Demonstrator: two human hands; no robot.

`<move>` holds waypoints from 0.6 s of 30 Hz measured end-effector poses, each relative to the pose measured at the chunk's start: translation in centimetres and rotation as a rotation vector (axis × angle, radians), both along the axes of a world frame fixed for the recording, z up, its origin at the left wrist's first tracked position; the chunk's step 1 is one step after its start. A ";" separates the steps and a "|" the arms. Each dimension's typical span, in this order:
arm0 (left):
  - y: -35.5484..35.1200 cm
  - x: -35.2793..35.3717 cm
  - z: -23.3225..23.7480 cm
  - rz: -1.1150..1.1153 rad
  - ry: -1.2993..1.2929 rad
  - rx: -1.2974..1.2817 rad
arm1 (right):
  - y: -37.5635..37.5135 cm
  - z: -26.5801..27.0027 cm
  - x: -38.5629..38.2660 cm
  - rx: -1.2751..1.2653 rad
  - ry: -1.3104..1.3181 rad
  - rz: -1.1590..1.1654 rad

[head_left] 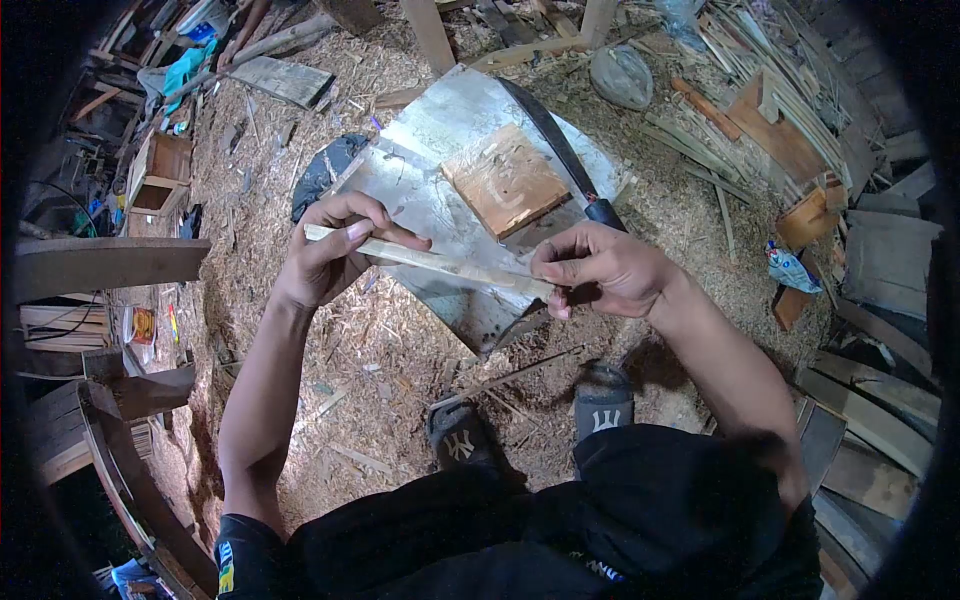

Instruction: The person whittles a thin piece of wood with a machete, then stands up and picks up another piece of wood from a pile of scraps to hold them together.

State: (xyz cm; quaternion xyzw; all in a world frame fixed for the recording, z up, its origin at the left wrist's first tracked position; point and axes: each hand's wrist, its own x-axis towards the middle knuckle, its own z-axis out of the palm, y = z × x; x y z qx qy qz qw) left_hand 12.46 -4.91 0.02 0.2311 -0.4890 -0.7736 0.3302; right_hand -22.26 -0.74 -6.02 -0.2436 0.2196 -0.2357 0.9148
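Note:
A slim, pale strip of wood (440,262) is held in the air between my two hands, slanting slightly down to the right. My left hand (335,245) grips its left end, thumb on top. At the other end, my right hand (600,268) pinches the strip between thumb and fingers. Below lies a grey metal-looking sheet (420,130). On that sheet rest a square wooden block (508,180) and a machete (553,135) with a dark handle close behind my right hand.
Wood shavings (360,350) cover the floor around my sandals (603,400). A thin stick (510,376) lies in front of them. Planks (880,400) are stacked at right, with a clear plastic bag (621,77) at the back. A wooden beam (120,262) juts in from the left.

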 end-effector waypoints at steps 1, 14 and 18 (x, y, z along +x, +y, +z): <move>0.0 0.1 -0.1 -0.007 0.008 0.008 | 0.0 0.8 0.0 -0.022 0.043 -0.010; 0.3 -1.0 -2.1 0.234 -0.018 0.297 | -0.6 2.0 -0.8 -0.272 0.210 -0.273; 0.9 -1.7 -2.2 0.346 -0.053 0.246 | -0.3 2.1 -0.6 -0.243 0.198 -0.311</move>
